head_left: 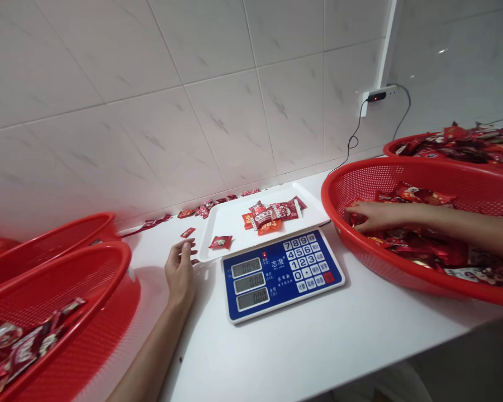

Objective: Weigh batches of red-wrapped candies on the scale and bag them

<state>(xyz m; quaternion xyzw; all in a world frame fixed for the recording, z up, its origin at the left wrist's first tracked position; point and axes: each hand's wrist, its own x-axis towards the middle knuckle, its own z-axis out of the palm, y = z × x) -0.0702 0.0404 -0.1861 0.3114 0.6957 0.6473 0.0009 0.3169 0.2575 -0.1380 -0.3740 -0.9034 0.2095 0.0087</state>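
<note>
My left hand (180,268) rests beside the left edge of a white tray (238,215), fingers loosely apart and holding nothing. The tray sits on a blue-faced digital scale (283,273). On it lie several red and orange wrapped snack packets (264,216) in a pile, with one small red packet (221,242) apart at the tray's left. Reaching into a red plastic basket (335,206) on the right, my right hand (366,216) has its thumb and fingers closed around a small red packet (356,220). Part of that packet is hidden by the fingers.
Loose packets (203,209) lie along the tiled wall behind the tray. Red baskets (123,262) stand at the left, the near one holding packets. Another full basket (389,148) is behind the right one. A cable (352,139) runs down from a wall socket strip (381,96).
</note>
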